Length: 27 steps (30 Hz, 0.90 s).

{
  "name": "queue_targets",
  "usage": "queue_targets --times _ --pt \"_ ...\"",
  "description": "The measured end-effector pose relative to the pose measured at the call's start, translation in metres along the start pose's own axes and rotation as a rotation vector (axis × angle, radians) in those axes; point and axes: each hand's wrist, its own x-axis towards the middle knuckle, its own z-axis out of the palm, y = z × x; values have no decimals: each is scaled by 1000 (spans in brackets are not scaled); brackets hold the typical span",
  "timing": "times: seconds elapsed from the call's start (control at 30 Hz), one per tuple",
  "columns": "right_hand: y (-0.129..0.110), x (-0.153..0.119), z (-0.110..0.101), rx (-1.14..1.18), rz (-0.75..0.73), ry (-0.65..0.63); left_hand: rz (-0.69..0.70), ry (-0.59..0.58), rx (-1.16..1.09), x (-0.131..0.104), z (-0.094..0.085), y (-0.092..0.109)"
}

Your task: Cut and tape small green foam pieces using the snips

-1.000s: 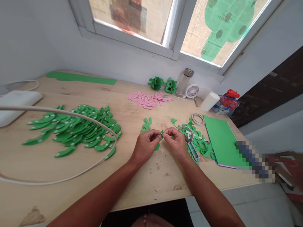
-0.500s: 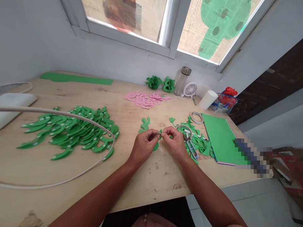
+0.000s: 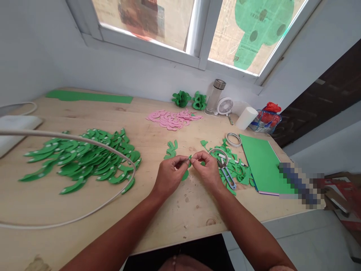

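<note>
The left hand [image 3: 170, 175] had its thumb and finger closed on a small green paper piece [image 3: 190, 157], held between both hands. The right hand [image 3: 207, 170] pinched the paper too, fingertips together. Blue snips [image 3: 229, 177] lay just right of that hand. Far ahead, the window [image 3: 225, 47] had writing too tiny to read.

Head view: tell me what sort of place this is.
Probably a papercraft worktable by a window: a heap of green paper cutouts, blue-handled snips and a roll of tape lie on it.
</note>
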Motion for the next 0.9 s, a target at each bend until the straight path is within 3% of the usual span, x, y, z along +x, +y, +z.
queue_targets --times 0.23,0.63,0.9 --pt "-3 -1 -1 -36 -39 5 37 45 114 -2 0 4" --pt "6 -1 2 -45 -6 58 12 67 123 -1 0 2" --pt "-4 -2 -1 -5 -9 3 -54 -5 33 0 0 -2"
